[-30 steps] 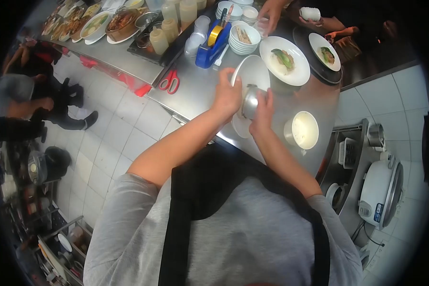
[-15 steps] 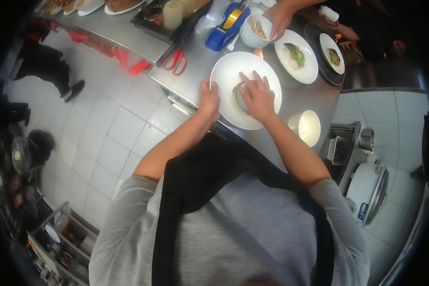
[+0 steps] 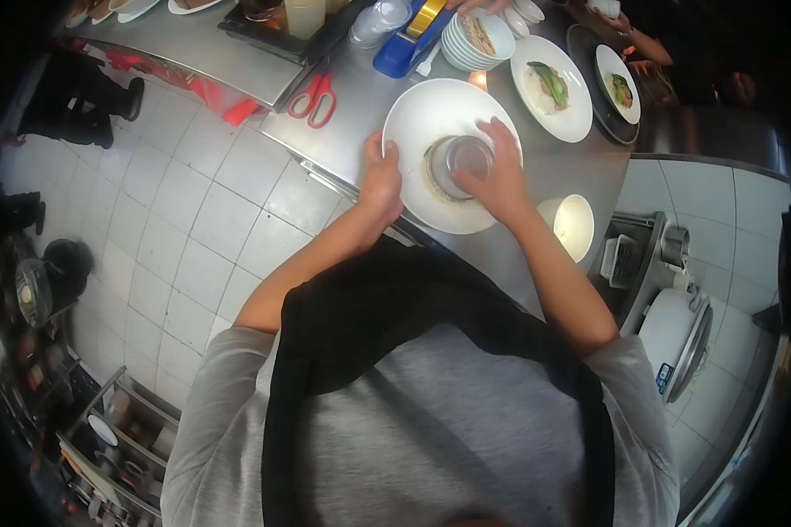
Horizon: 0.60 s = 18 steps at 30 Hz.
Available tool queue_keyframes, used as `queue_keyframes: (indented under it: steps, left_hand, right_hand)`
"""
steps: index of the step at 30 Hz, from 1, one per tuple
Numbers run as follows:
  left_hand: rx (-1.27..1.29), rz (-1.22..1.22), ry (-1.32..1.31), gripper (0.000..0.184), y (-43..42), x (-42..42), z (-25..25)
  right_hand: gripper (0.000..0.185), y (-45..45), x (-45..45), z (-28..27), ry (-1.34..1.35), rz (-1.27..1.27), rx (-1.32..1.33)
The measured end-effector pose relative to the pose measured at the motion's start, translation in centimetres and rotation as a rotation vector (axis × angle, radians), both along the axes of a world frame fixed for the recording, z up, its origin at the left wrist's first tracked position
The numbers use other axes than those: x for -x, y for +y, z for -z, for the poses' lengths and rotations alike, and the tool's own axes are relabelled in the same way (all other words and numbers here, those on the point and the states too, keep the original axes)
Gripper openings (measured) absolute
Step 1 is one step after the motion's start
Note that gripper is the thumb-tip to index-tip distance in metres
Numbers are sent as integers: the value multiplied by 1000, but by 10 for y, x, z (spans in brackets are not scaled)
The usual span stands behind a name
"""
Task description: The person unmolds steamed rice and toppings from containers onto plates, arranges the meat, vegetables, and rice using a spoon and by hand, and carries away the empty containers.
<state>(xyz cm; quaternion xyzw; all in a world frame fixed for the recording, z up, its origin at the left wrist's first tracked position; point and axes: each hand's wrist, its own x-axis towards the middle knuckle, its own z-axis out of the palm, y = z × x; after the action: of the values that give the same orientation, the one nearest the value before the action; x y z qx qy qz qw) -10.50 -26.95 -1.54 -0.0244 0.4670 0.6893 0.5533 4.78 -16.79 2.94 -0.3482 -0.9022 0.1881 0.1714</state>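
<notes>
"Two hands were at the white plate (image 3: pixel 410 119) on my feed. Which one had the round cup (image 3: pixel 468 159)?"

"The right hand (image 3: pixel 503 171). From my remote seat I saw its thumb on the cup's near side and its fingers curled round the far side, so I read it as clamped there. The cup sat inside the plate, about at the middle."

"And the left hand (image 3: pixel 381 182)?"

"I had it pinching the plate's left rim, thumb over the top. The cup lay across to its right, bare plate between, so the right hand was clearly nearer."

"Did you get a long axis?"

"None along the plate. It looked squat, its axis rising toward my camera. The upper face showed shifted toward the right palm, but I couldn't tell a real lean from lens distortion. I judged that this axis, against the plate's face, was what mattered."

"Anything close?"

"I noted a cream bowl (image 3: pixel 578 226) on the table (image 3: pixel 360 101), right of the plate."
</notes>
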Motion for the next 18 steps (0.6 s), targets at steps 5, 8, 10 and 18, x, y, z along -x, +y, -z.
queue_keyframes:
  steps: [5,8,10,18]
  left_hand:
    - [109,77,474,34,2,15,45]
    - [185,145,1087,32,-12,28,18]
    - [3,253,1501,34,-12,37,-5]
    - [-939,973,2074,26,55,56,-22]
  right_hand:
    - [42,-17,-30,-7,-33,-154,39]
    - [34,-18,-27,3,-22,-189,38]
    - [31,-15,-25,1,-11,-208,30]
    - [25,12,-15,-21,-314,-374,27]
